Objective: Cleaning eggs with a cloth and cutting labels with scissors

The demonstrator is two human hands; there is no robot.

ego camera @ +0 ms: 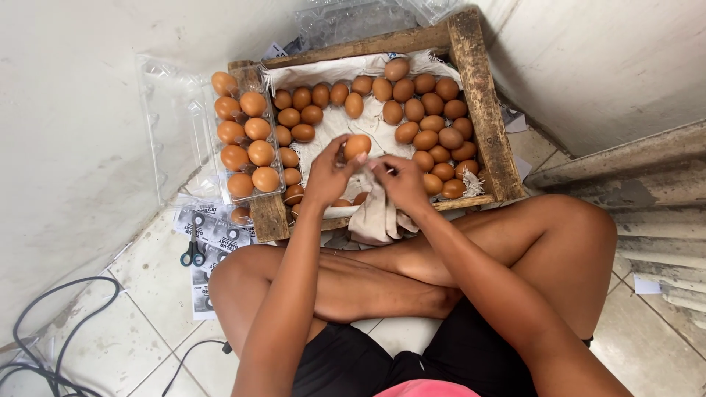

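Head view: left hand (327, 176) gripping brown egg (357, 145) above wooden crate (485, 110) of loose eggs (430, 121). Right hand (401, 182) pinching pale cloth (375, 217) just beside egg. Clear plastic carton (243, 136), part filled, on crate's left edge. Scissors (193, 254) on tiled floor.

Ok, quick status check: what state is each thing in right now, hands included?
left hand: holding one brown egg
right hand: gripping a white cloth
wooden crate: open, cloth-lined, many loose eggs inside
clear plastic egg carton: lid open, nearly filled
scissors: lying on the floor, blades shut
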